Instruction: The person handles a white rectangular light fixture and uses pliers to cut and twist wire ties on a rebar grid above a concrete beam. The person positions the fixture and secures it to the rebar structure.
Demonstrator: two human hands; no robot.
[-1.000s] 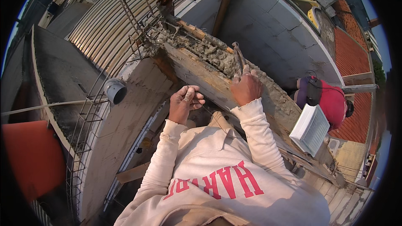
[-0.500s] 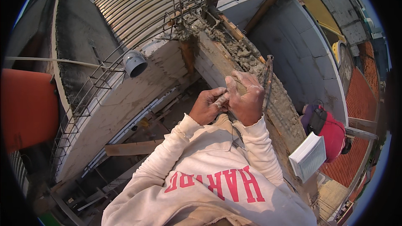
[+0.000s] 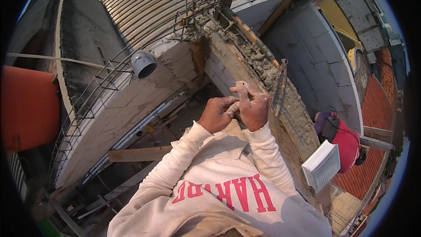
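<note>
My left hand (image 3: 215, 115) and my right hand (image 3: 255, 110) meet in front of my chest, both smeared with pale cement. The left fingers are closed in a pinch, their tips touching the right hand. On my right hand, thumb and fingers are pressed together, with one finger curled out to the left. Whatever lies between the fingertips is too small to make out. Just to the right, a rusty two-handled tool like pincers (image 3: 280, 85) lies on the rough wet concrete of a beam (image 3: 294, 112).
A grey pipe end (image 3: 144, 64) sticks up at the left, beside a rebar cage (image 3: 94, 101). An orange tank (image 3: 30, 109) stands far left. At the right are a person in a red top (image 3: 348, 142) and a white box-like object (image 3: 322, 164). Below lies a deep gap with a timber plank (image 3: 140, 154).
My right hand has shifted a little left and turned, and its fingers have curled differently. The left hand stays nearly in place, still pinching. The whole view has moved slightly.
</note>
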